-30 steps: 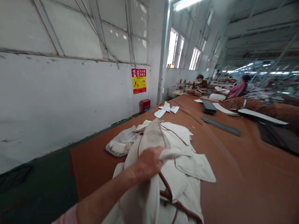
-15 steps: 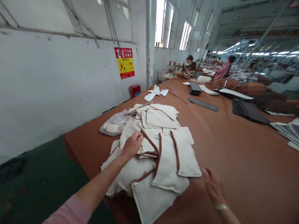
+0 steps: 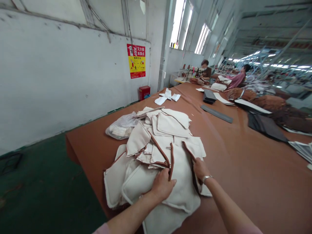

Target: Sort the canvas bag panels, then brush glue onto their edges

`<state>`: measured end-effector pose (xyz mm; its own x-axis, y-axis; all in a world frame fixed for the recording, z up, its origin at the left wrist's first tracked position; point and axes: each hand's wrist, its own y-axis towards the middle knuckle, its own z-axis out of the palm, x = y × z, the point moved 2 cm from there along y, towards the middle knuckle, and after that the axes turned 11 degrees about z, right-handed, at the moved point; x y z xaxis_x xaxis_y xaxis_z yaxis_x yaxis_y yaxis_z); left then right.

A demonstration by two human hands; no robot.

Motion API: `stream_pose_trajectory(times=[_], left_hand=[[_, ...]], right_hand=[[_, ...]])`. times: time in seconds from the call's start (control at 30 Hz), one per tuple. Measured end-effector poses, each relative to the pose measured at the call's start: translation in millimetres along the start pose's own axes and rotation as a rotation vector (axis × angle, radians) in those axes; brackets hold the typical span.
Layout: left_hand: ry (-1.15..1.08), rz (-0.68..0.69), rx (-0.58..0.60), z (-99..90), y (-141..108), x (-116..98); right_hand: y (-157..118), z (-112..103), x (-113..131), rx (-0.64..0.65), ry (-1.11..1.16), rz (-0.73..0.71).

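A heap of cream padded fabric pieces [image 3: 173, 126] with brown piped edges lies on the brown-covered table. My right hand [image 3: 201, 169], with a metal band on its wrist, is closed on the brown-edged side of the rightmost fabric piece [image 3: 198, 146], which bends up under the grip. Near the heap's middle, my left hand [image 3: 162, 185] has its fingers curled at the brown edge of another fabric piece [image 3: 184, 177]; its fingertips are partly hidden. Several more cream pieces lie under and left of that hand.
Left of the heap sits a clear plastic bag [image 3: 122, 126]. White scraps [image 3: 168, 96] lie beyond it. Grey strips [image 3: 216, 113] and brown bundles [image 3: 268, 100] spread along the table's right side. A red box [image 3: 144, 92] stands by the wall. Two people work farther back.
My left hand has moved right and nearer, down to the middle piece's brown edge. My right hand has come in from the table and taken hold of the rightmost piece, lifting its edge.
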<state>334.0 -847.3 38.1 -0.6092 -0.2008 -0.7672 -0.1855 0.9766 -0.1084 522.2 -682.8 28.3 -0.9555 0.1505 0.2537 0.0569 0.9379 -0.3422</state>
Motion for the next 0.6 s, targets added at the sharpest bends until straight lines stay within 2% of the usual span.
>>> stream_pose_trajectory(times=[0.07,0.13,0.2,0.27,0.37,0.4,0.47,0.6], left_hand=[[0.066,0.024,-0.028,0.8,0.1,-8.3],[0.117,0.090,-0.041,8.0,-4.8,-22.7],[0.142,0.184,-0.011,22.1,-12.8,-39.5],[0.145,0.299,0.060,38.0,-22.2,-53.8],[0.156,0.439,0.179,46.6,-36.9,-61.3],[0.164,0.469,0.205,42.4,-41.4,-59.3],[0.230,0.434,0.202,23.5,-48.4,-48.3],[0.398,0.155,0.126,-21.0,-57.0,-12.5]], right_hand=[[-12.6,-23.9,-4.8,-0.006,0.036,-0.043],[-35.9,-34.9,-5.1,0.042,0.107,-0.120],[-63.9,-27.7,-1.0,0.155,0.206,-0.211],[-86.1,-8.3,4.2,0.257,0.306,-0.262],[-95.7,15.6,0.7,0.270,0.417,-0.212],[-94.1,16.4,-6.1,0.250,0.450,-0.180],[-89.6,4.4,-29.5,0.199,0.510,-0.117],[-94.7,-49.4,-102.6,0.068,0.557,0.014]])
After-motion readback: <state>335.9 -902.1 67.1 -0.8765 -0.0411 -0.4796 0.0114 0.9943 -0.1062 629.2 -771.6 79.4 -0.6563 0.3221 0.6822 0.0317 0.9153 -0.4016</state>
